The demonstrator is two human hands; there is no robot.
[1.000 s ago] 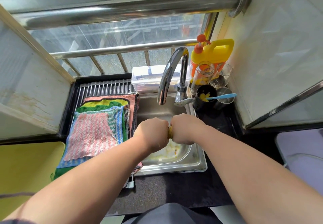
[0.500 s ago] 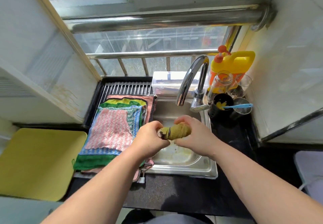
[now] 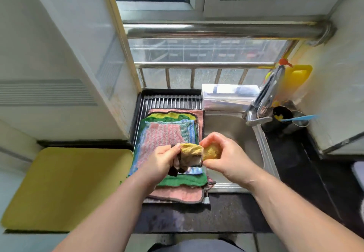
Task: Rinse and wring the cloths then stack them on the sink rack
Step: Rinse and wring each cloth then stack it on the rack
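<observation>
A crumpled yellow cloth [image 3: 194, 151] with a dark edge is held between both hands, above the right edge of the cloth pile. My left hand [image 3: 163, 158] pinches its left end, where a dark fold hangs down. My right hand [image 3: 224, 153] grips its right end. Below lies a stack of cloths [image 3: 163, 135] on the metal sink rack [image 3: 171, 101]: a pink-and-white one on top, then blue, green, yellow and a pink one at the bottom. The steel sink [image 3: 236, 131] is right of the rack.
A curved tap [image 3: 264, 96] stands at the sink's back right, with a clear box [image 3: 226, 96] behind the sink. A yellow bottle [image 3: 297, 78], dark cups [image 3: 281, 118] and a blue brush [image 3: 301, 118] crowd the right corner. A yellow mat [image 3: 65, 188] lies left. Black counter [image 3: 197, 218] in front.
Both hands left the sink with the cloth and moved left over the rack's edge. The tightly twisted cloth has loosened and begun to unroll. My view shifted left.
</observation>
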